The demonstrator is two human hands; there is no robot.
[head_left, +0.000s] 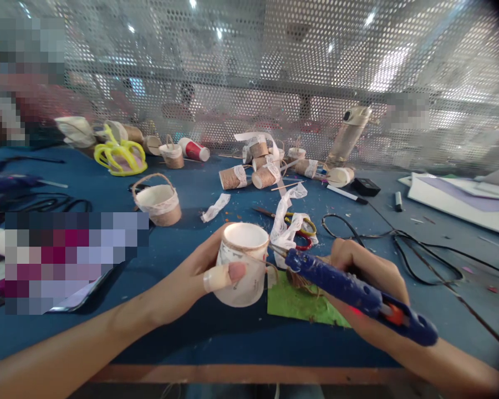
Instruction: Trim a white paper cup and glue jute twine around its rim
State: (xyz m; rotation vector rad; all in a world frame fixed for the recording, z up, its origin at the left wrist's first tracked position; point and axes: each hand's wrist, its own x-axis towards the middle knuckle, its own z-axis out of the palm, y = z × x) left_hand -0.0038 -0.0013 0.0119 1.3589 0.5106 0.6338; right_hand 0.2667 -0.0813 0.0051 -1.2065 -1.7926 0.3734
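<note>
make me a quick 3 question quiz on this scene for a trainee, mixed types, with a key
1. True or false: the left hand holds the white paper cup with brown twine below its rim.

2. What is in the right hand?
a) scissors with red and yellow handles
b) a blue plastic glue gun
c) a white marker with a black cap

3. Fill in the colour: the flat sheet beneath the brown twine bundle is ____.

Key: 1 true; 2 b; 3 green.

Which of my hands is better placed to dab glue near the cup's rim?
Probably your right hand: it holds the blue glue gun, its nozzle pointing toward the white cup near the rim. Your left hand is holding the cup.
</note>
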